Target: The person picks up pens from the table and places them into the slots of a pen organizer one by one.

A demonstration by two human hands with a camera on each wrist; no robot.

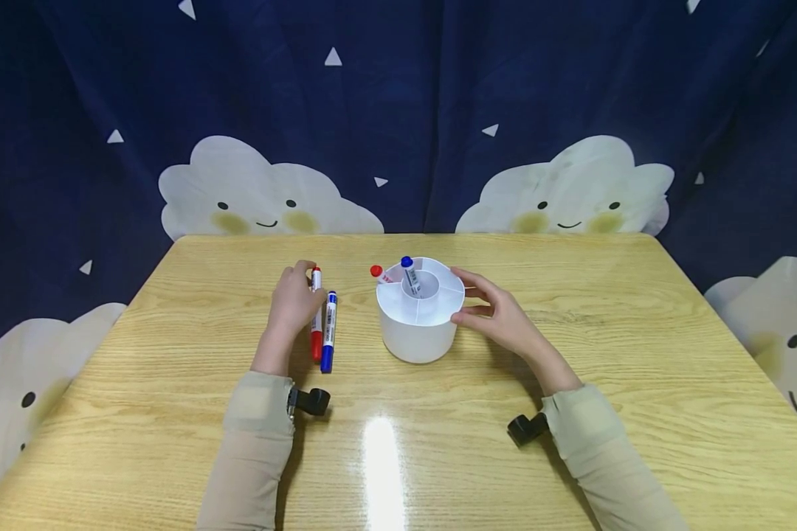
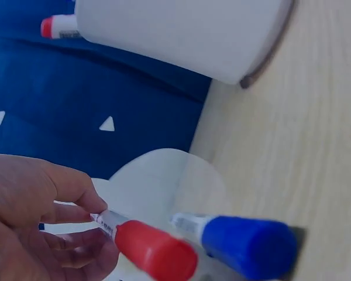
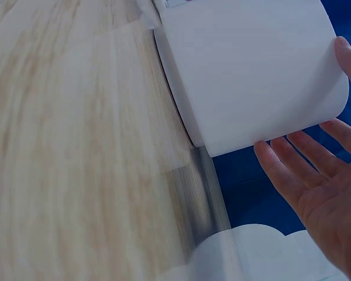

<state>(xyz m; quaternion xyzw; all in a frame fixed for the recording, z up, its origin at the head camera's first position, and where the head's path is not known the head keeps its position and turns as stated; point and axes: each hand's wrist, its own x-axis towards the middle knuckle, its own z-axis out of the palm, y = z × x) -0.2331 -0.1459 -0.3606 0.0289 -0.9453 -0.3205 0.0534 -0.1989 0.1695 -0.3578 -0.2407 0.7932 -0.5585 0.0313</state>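
On the left of the table my left hand (image 1: pixel 292 299) pinches a red marker (image 1: pixel 316 341) near its far end, between thumb and fingers. Its red cap (image 2: pixel 158 252) points toward the camera in the left wrist view. Right beside it lies a blue marker (image 1: pixel 329 332). A round white pen organizer (image 1: pixel 417 341) with compartments stands at the middle. Another blue marker (image 1: pixel 410 276) leans in its central cup, and a second red marker (image 1: pixel 377 272) tilts out of a back-left compartment. My right hand (image 3: pixel 324 181) holds the organizer's right side, thumb and fingertips spread around the wall.
The wooden table (image 1: pixel 558 354) reaches back to a dark blue curtain (image 1: pixel 398 96) printed with clouds and white triangles. Small black cameras (image 1: pixel 314 402) are strapped at both wrists. A bright light reflection shows on the front of the table.
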